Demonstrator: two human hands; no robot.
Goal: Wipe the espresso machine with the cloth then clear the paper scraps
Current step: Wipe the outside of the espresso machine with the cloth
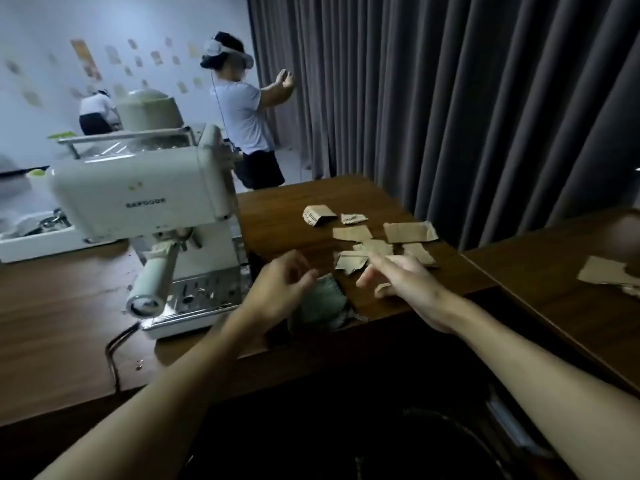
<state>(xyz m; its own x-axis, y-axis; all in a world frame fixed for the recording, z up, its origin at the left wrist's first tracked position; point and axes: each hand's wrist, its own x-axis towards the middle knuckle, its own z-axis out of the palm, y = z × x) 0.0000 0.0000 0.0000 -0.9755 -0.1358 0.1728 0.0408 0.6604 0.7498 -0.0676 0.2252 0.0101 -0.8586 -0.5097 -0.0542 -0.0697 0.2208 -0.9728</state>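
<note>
My left hand (284,285) hangs loose-fingered, holding nothing, just over the cloth (323,303). My right hand (398,278) reaches out, fingers straight, at the nearest scraps (351,263). The machine (138,199) stands left of the cloth on the tabletop (277,209).

Figure: the person's two arms, seen from above. The left hand (280,289) and right hand (405,282) are bare, fingers (367,277) included. The wrists and forearms are uncovered along their whole visible length, long and slender. The hands are slightly blurred. Clothing cannot be told in the dark lower part.
</note>
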